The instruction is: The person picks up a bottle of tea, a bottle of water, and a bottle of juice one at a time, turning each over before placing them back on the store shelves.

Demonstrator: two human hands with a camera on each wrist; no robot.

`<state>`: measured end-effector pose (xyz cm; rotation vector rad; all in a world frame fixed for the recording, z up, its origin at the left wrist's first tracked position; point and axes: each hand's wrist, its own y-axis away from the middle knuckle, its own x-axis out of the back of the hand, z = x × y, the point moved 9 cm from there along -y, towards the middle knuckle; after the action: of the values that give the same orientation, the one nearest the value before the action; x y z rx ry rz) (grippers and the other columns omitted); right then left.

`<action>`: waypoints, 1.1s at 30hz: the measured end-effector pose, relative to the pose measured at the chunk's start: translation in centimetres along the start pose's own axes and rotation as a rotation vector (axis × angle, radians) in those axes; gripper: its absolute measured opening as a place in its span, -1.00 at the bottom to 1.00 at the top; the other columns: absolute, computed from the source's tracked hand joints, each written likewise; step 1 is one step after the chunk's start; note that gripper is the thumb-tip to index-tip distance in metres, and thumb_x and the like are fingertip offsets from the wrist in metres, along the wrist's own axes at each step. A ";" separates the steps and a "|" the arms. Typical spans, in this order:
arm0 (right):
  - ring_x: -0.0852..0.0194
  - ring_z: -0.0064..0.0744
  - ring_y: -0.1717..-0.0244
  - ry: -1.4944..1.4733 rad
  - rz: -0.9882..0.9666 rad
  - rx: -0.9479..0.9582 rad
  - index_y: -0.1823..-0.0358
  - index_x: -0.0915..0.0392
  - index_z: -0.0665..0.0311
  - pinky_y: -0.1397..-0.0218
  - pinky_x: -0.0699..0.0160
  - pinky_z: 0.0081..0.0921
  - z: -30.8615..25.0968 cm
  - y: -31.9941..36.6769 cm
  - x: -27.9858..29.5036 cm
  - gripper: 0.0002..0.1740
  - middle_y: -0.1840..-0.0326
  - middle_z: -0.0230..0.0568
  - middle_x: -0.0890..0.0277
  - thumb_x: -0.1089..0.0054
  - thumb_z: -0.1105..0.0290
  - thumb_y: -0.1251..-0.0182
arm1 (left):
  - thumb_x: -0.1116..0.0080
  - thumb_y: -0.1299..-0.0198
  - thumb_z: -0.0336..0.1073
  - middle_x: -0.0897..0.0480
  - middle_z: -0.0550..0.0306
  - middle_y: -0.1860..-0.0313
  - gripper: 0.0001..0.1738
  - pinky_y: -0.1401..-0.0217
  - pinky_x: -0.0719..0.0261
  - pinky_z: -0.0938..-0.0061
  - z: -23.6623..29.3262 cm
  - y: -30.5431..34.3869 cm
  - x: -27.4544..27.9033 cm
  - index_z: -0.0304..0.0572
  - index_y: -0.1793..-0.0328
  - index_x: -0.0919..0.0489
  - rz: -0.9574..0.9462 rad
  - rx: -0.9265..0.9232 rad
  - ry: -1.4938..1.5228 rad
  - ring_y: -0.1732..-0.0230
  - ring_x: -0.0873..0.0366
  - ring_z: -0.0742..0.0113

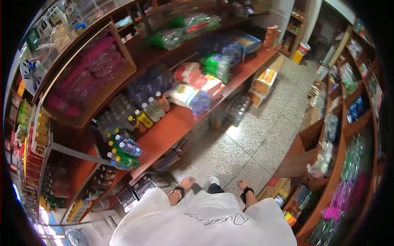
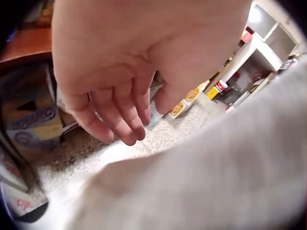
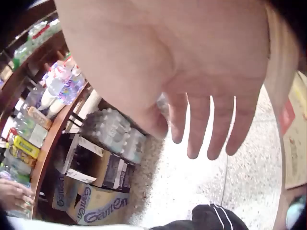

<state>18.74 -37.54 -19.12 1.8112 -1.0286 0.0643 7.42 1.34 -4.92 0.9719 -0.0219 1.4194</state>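
Both arms hang at the person's sides, below a white top (image 1: 205,217). My left hand (image 1: 187,183) is by the counter side; in the left wrist view the hand (image 2: 120,72) has loosely bent fingers and holds nothing. On the other side is my right hand (image 1: 243,185), a dark band at its wrist. The right wrist view shows this hand (image 3: 182,72) with fingers hanging down, slightly spread and empty, above the speckled floor (image 3: 187,182). Neither hand touches any goods.
A red-brown counter (image 1: 164,131) on the left carries bottles (image 1: 143,118), white bags (image 1: 182,95) and wrapped packs. Beneath it stand cartons (image 3: 98,206) and a bottle pack (image 3: 115,129). Shelves (image 1: 344,135) line the right. The tiled aisle (image 1: 262,131) runs between, with snack boxes (image 1: 262,86) beside the counter.
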 end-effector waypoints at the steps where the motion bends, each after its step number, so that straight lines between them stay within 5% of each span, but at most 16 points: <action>1: -0.56 -0.03 -0.13 0.057 -0.023 0.049 -0.03 -0.66 0.21 -0.25 -0.43 -0.19 -2.1 0.8 -1.4 -0.58 -0.05 0.16 -0.60 -0.20 0.17 -0.19 | -0.01 -0.27 -0.09 -0.67 -0.19 0.00 -0.59 -0.23 -0.47 0.17 1.7 2.7 1.3 -0.20 -0.04 -0.66 0.014 -0.033 -0.011 -0.12 -0.59 -0.06; 2: -0.58 0.00 -0.08 0.116 -0.037 0.103 -0.02 -0.65 0.23 -0.19 -0.48 -0.21 -4.5 1.4 -1.9 -0.58 -0.02 0.15 -0.61 -0.16 0.15 -0.22 | -0.01 -0.27 -0.09 -0.67 -0.19 0.00 -0.59 -0.23 -0.47 0.17 1.7 5.2 2.5 -0.20 -0.04 -0.66 0.030 0.005 -0.011 -0.12 -0.59 -0.06; 3: -0.58 0.00 -0.08 0.223 0.050 0.097 -0.02 -0.65 0.23 -0.19 -0.48 -0.21 -9.2 -4.4 11.3 -0.58 -0.02 0.15 -0.61 -0.16 0.15 -0.22 | -0.01 -0.29 -0.12 -0.68 -0.17 0.02 -0.61 -0.19 -0.50 0.19 9.0 -4.5 0.6 -0.20 -0.03 -0.66 0.065 -0.094 0.146 -0.09 -0.60 -0.05; 4: -0.58 0.02 -0.04 0.132 0.072 0.148 -0.01 -0.64 0.22 -0.15 -0.49 -0.21 -14.9 -1.9 11.3 -0.59 0.01 0.11 -0.63 -0.12 0.14 -0.25 | -0.01 -0.30 -0.14 -0.68 -0.16 0.04 -0.63 -0.15 -0.52 0.21 8.7 -4.2 1.6 -0.21 -0.03 -0.66 0.097 -0.091 0.197 -0.06 -0.62 -0.04; 11: -0.58 -0.06 -0.07 0.196 -0.100 0.477 -0.09 -0.58 0.26 -0.14 -0.49 -0.31 -32.8 -5.7 2.1 -0.60 -0.09 0.01 -0.60 -0.11 0.18 -0.35 | -0.09 -0.29 -0.16 -0.71 -0.13 0.10 -0.67 -0.05 -0.58 0.30 0.6 -6.7 10.8 -0.19 -0.03 -0.66 0.279 0.067 0.261 0.03 -0.67 0.01; 15: -0.59 -0.09 -0.07 0.215 -0.288 0.407 -0.06 -0.58 0.26 -0.14 -0.50 -0.33 -38.2 -7.3 -2.0 -0.62 -0.06 0.02 -0.61 -0.15 0.20 -0.33 | -0.10 -0.28 -0.12 -0.70 -0.16 0.08 -0.65 -0.10 -0.57 0.25 -0.5 -10.2 17.9 -0.18 -0.02 -0.67 0.373 0.075 0.363 -0.01 -0.66 -0.06; 17: -0.60 -0.10 -0.05 0.279 -0.394 0.705 -0.08 -0.55 0.27 -0.11 -0.53 -0.31 -41.2 -9.7 -5.7 -0.60 -0.03 0.02 -0.62 -0.19 0.21 -0.30 | -0.09 -0.27 -0.15 -0.69 -0.18 0.06 -0.64 -0.14 -0.57 0.23 -1.1 -12.5 21.5 -0.22 -0.05 -0.64 0.456 0.074 0.381 -0.06 -0.63 -0.11; 25: -0.62 -0.18 0.03 0.203 -0.253 0.911 -0.19 -0.39 0.31 -0.06 -0.56 -0.35 -62.4 -10.1 -4.8 -0.54 0.08 -0.03 -0.63 -0.22 0.34 -0.30 | -0.10 -0.27 -0.20 -0.56 -0.18 -0.21 -0.54 -0.24 -0.51 0.22 2.0 -17.6 33.0 -0.17 -0.27 -0.51 0.648 -0.005 0.461 -0.18 -0.55 -0.09; 29: -0.59 -0.11 0.02 0.106 -0.178 1.054 -0.24 -0.36 0.32 -0.07 -0.55 -0.31 -72.9 -9.9 -4.3 -0.49 -0.06 0.01 -0.56 -0.22 0.33 -0.30 | -0.10 -0.28 -0.20 -0.49 -0.13 -0.30 -0.49 -0.26 -0.49 0.24 4.9 -20.4 37.8 -0.15 -0.34 -0.45 0.699 -0.015 0.494 -0.19 -0.55 -0.03; 33: -0.37 0.04 -0.23 0.080 -0.062 1.165 -0.30 -0.31 0.35 -0.24 -0.39 -0.21 -80.8 -10.8 -4.1 -0.37 -0.28 0.10 -0.35 -0.28 0.29 -0.23 | -0.11 -0.27 -0.23 -0.42 -0.11 -0.38 -0.41 -0.25 -0.50 0.29 7.3 -23.0 41.3 -0.22 -0.42 -0.36 0.780 -0.044 0.573 -0.15 -0.59 0.07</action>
<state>54.85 29.34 10.54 2.8283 -0.9268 0.8356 39.18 33.99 9.77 0.4896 -0.0069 2.3670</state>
